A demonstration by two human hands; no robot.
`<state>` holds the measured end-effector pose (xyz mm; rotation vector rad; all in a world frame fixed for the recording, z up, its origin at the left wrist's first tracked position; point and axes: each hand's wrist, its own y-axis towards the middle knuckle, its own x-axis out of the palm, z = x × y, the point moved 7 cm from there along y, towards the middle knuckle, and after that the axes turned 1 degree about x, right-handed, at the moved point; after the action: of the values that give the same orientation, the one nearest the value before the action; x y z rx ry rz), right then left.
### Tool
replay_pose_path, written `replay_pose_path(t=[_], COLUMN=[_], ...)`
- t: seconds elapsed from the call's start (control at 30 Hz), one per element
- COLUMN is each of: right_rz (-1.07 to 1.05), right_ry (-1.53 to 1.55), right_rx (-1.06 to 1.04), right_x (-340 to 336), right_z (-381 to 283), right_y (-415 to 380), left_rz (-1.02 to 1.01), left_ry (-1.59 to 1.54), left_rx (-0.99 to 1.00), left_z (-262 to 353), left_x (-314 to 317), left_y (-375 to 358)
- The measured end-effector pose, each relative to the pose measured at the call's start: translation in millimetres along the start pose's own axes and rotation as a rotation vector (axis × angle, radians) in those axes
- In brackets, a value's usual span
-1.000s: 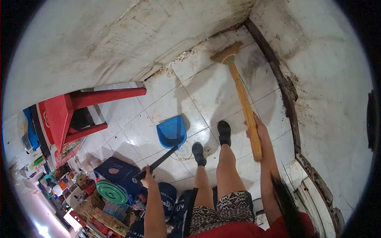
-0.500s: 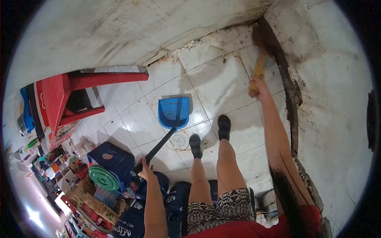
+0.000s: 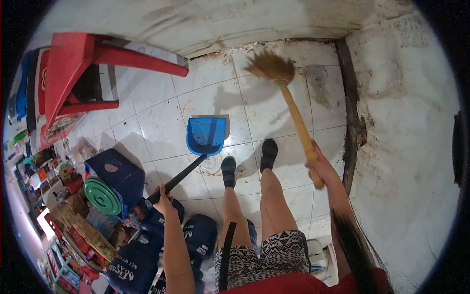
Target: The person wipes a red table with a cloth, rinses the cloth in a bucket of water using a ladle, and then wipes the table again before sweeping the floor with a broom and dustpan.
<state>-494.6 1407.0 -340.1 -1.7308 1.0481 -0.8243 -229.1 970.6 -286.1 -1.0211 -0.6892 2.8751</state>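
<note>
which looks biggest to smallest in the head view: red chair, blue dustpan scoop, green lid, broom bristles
1. red chair
2. blue dustpan scoop, broom bristles and green lid look about alike, so no ranking; fisheye and differing distance blur it.

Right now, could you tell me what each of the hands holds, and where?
Left hand: dustpan, at its handle's end. Right hand: broom, low on its stick.
</note>
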Motion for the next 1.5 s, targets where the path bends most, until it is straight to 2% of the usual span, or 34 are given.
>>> replay_pose_path(t=[0.07,0.17,0.23,0.3,0.37,0.43,0.47,0.5,0.53,0.57,0.63,0.67,0.7,0.77,0.83,0.9,0.93,0.97,1.0,1.07,1.1,1.13,1.2,1.27,1.33,1.4,1.5], right_rz=[-0.019,-0.244,-0.357,-0.390,-0.487,-0.457,-0.439,-0.536,-0.478,-0.557,-0.464,-0.506,-0.320,-0.523,-0.392,-0.402,-0.364,-0.286,-0.072,-0.243,-0.259,-0.253,-0.471,-0.430,-0.296,-0.207,-0.238], right_ry=[0.006,0.170,0.336,0.283,0.223,-0.026,-0.117,0.011,-0.024,0.165,0.300,0.498,0.526,0.616,0.864,0.849,0.904,0.865,0.662,0.619,0.642,0.653,0.579,0.493,0.382,0.392,0.606], right_rx=[-0.037,0.040,0.213,0.249,0.236,0.013,-0.085,-0.083,-0.016,0.016,0.006,0.097,0.119,-0.140,0.020,-0.002,0.057,0.082,-0.013,-0.116,-0.023,-0.018,-0.057,-0.048,-0.090,-0.134,-0.077], right_x=[11,60,101,137,166,196,204,211,200,188,140,120,92,58,41,39,47,52,68,110,129,138,161,171,155,113,48], right_z=[-2,-8,5,23,23,-47,-61,-84,-95,-111,-131,-134,-134,-136,-99,-56,-35,-5,2,13,10,7,-18,-47,-79,-87,-72], right_y=[-41,-73,-62,-17,38,52,79,92,115,124,148,155,151,140,128,118,104,102,75,34,17,19,32,74,104,138,131], left_rz=[0.048,0.092,0.107,0.128,0.177,0.190,0.186,0.235,0.239,0.242,0.244,0.249,0.256,0.238,0.211,0.031,0.022,-0.047,-0.115,-0.116,-0.101,-0.088,-0.105,-0.108,-0.128,-0.114,-0.113], left_ry=[-0.038,-0.080,-0.077,-0.076,-0.166,-0.144,-0.125,-0.143,-0.136,-0.109,-0.083,-0.062,-0.039,0.019,0.078,0.365,0.362,0.429,0.498,0.576,0.628,0.684,0.707,0.714,0.732,0.739,0.794], left_rx=[-0.058,-0.115,-0.113,-0.100,-0.175,-0.157,-0.136,-0.125,-0.124,-0.083,-0.042,-0.046,-0.050,-0.054,-0.064,0.131,0.135,0.143,0.154,0.213,0.212,0.209,0.186,0.165,0.076,0.087,0.120], left_z=[-9,-24,-39,-45,-55,-54,-50,-40,-39,-35,-32,-32,-31,-20,-12,5,9,13,15,21,24,26,25,22,18,28,30], left_x=[-14,-29,-38,-46,-56,-64,-63,-64,-67,-70,-75,-77,-79,-78,-79,-71,-71,-66,-60,-51,-46,-42,-41,-40,-42,-39,-34], left_y=[8,13,18,23,21,20,21,15,17,21,29,34,37,37,38,44,44,45,46,46,43,41,45,45,48,45,50])
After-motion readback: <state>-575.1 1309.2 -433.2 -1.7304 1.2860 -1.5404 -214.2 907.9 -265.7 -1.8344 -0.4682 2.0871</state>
